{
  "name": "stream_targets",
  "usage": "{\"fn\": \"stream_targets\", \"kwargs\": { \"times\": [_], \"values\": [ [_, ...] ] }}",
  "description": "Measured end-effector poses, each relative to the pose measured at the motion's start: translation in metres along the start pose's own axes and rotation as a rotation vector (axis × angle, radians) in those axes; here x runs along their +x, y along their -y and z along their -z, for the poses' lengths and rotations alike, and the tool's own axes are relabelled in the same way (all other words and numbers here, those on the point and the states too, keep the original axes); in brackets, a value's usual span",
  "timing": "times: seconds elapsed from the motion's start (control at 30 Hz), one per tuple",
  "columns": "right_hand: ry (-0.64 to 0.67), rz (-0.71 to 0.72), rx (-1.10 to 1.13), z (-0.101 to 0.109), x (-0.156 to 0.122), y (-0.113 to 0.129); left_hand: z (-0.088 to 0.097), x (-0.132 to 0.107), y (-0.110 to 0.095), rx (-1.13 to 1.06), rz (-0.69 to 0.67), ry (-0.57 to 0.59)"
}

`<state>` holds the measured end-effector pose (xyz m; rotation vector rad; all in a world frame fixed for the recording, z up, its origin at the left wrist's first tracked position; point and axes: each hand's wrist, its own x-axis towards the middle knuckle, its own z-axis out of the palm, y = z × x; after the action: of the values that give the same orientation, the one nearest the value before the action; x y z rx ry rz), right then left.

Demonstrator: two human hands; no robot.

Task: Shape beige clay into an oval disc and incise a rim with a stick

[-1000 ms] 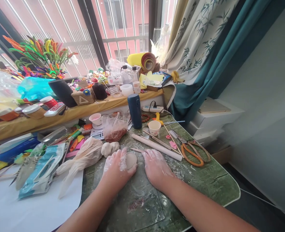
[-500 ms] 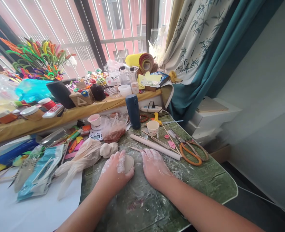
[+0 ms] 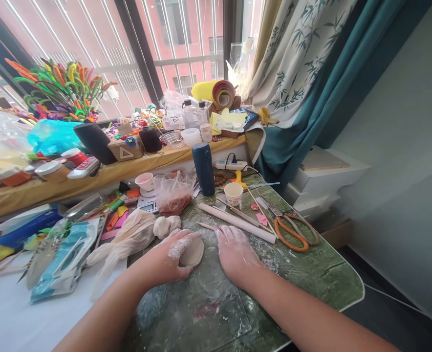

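A flat round disc of pale clay [image 3: 193, 252] lies on the green marbled table [image 3: 311, 274]. My left hand [image 3: 172, 256], dusted white, curls round the disc's left edge with the fingers bent over its top. My right hand [image 3: 235, 252] lies flat on the table just right of the disc, fingers stretched out and holding nothing. A lump of the same clay [image 3: 166, 225] sits just beyond my left hand.
A white rolling pin [image 3: 237, 223], thin sticks and orange-handled scissors [image 3: 291, 233] lie beyond my right hand. A paper cup [image 3: 233, 193], a dark blue cylinder [image 3: 205, 168] and a plastic bag [image 3: 172, 193] stand further back. Craft clutter and packets [image 3: 62, 256] fill the left; the sill behind is crowded.
My left hand has turned from lying over the disc to gripping its left edge, with the arm swung to the left. The disc now shows more. My right hand has stayed put.
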<state>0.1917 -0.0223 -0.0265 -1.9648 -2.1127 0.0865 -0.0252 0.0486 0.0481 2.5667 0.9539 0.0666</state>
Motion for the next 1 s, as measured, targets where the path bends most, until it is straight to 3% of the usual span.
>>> {"fn": "stream_targets", "kwargs": {
  "times": [0.2, 0.63, 1.0],
  "values": [
    [-0.027, 0.018, -0.023, 0.0, -0.001, -0.001, -0.014, 0.0, -0.013, 0.066, 0.118, -0.125],
    [-0.009, 0.019, -0.008, 0.004, -0.001, -0.001, -0.017, -0.004, -0.015, 0.085, 0.046, -0.119],
    [-0.012, 0.007, 0.018, 0.003, 0.0, -0.001, -0.016, -0.027, -0.02, 0.047, 0.173, -0.071]
  ]
}}
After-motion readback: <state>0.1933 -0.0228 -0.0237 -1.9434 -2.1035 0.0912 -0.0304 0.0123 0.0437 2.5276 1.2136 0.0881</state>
